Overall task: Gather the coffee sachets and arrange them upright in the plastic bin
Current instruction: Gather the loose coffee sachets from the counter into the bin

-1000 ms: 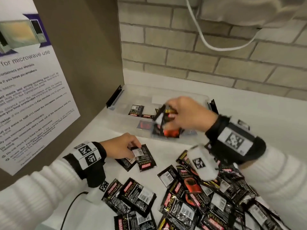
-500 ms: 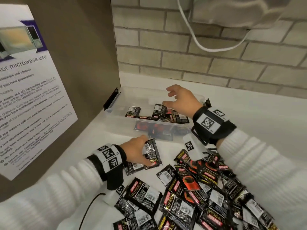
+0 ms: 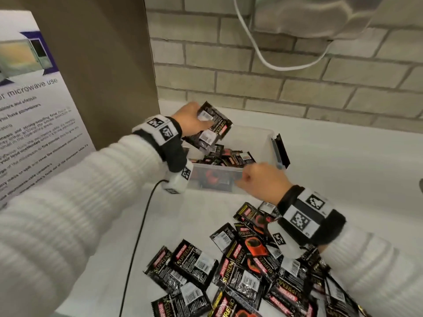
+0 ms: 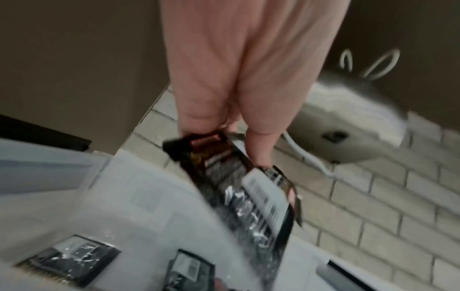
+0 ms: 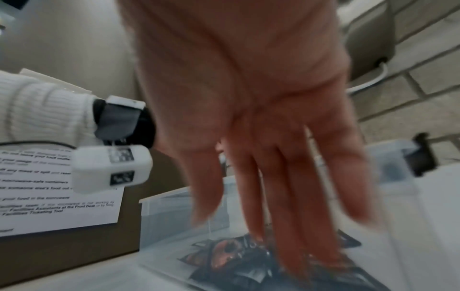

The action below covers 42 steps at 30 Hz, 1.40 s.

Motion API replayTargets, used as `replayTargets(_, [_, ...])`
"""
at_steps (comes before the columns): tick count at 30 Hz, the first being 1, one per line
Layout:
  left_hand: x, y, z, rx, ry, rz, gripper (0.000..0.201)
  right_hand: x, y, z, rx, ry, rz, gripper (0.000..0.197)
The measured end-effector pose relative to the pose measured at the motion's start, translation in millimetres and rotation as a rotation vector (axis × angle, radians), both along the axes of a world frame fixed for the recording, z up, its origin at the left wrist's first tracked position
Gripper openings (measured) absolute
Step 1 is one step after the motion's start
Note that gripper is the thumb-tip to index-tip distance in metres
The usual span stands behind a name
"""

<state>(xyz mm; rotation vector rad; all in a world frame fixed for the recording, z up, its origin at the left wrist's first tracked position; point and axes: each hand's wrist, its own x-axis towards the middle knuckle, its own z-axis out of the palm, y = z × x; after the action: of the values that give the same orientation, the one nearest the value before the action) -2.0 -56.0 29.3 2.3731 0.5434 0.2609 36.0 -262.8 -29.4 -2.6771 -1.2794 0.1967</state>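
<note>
My left hand (image 3: 201, 121) pinches a small bunch of black coffee sachets (image 3: 211, 128) above the far left end of the clear plastic bin (image 3: 266, 136). In the left wrist view the thumb and fingers (image 4: 259, 149) clamp the held sachets (image 4: 248, 189) at their top edge. More sachets in the bin (image 3: 229, 156) lie flat and jumbled. My right hand (image 3: 247, 179) is at the bin's near wall, its fingers (image 5: 293, 206) straight and holding nothing. A loose pile of sachets (image 3: 240, 271) covers the counter in front.
A brown panel with a microwave notice (image 3: 34, 122) stands close on the left of the bin. A brick wall (image 3: 297, 92) runs behind, with a white cable (image 3: 274, 62) hanging. A black wrist cable (image 3: 142, 225) trails over the white counter. A black clip (image 3: 281, 152) sits on the bin's right end.
My left hand has lifted sachets off the counter and carried them up over the bin. My right hand has come out of the bin, back to its near wall.
</note>
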Motion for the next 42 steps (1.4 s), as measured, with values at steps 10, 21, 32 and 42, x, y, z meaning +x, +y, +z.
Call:
replayTargets(10, [-80, -57, -28, 0.224, 0.280, -0.539, 0.042, -5, -23, -36, -0.618, 0.123, 0.154, 0.081])
replayTargets(21, [-157, -99, -100, 0.444, 0.950, -0.728, 0.127, -26, -14, -46, -0.622, 0.235, 0.277, 0.122])
replayTargets(32, [-120, -71, -103, 0.260, 0.683, -0.574, 0.050, -34, -6, -44, -0.443, 0.260, 0.215, 0.057])
replayTargets(42, [-111, -36, -67, 0.122, 0.437, -0.479, 0.033, -24, -4, -9, -0.072, 0.380, 0.148, 0.047])
